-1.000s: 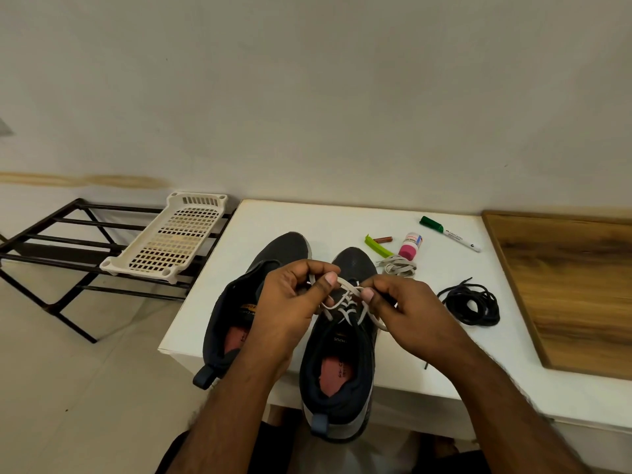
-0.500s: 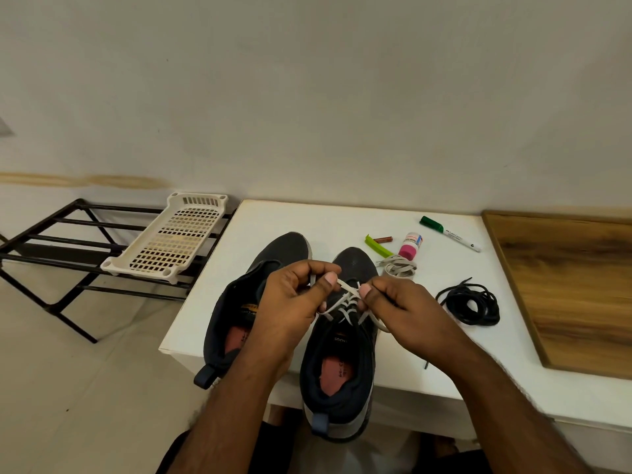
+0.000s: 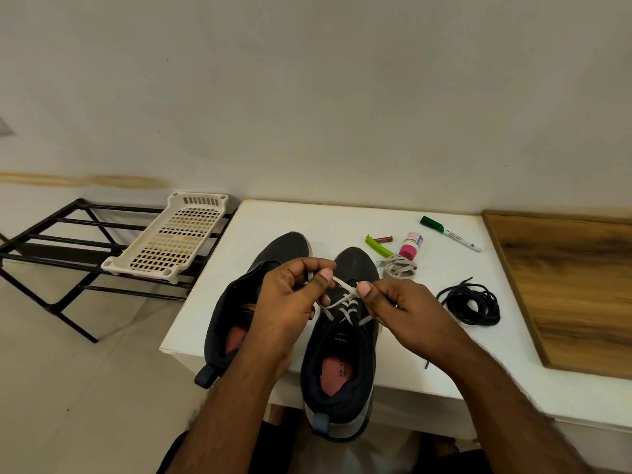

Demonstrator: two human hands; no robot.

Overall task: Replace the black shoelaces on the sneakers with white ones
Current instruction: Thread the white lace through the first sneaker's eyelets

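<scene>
Nearest to the person, the right-hand sneaker [image 3: 342,364] overhangs the front edge of the white tabletop [image 3: 393,378], its heel past the rim, and the left-hand sneaker [image 3: 236,313] sits just beside it with no lace showing in its eyelets. Over the right-hand sneaker's tongue both hands are at work: the left hand [image 3: 290,302] pinches one strand of the white shoelace [image 3: 345,301] between thumb and forefinger, and the right hand [image 3: 396,309] pinches the other strand, the two close together but not touching, each clamped on its own stretch of lace. The white lace already crosses several eyelets, so this shoe looks partly threaded, in my judgement. The risk from here is a pull too hard on one strand, which could leave the ends uneven or drag the overhanging shoe off the edge; a twisted flat lace could also lie badly in the eyelet. Further back, to the right, the removed black shoelaces [image 3: 473,306] lie coiled, and behind the shoes rests a second white shoelace [image 3: 400,266], bundled, beside a pink-capped bottle [image 3: 410,246], a green clip [image 3: 376,244] and a green marker [image 3: 449,233].
</scene>
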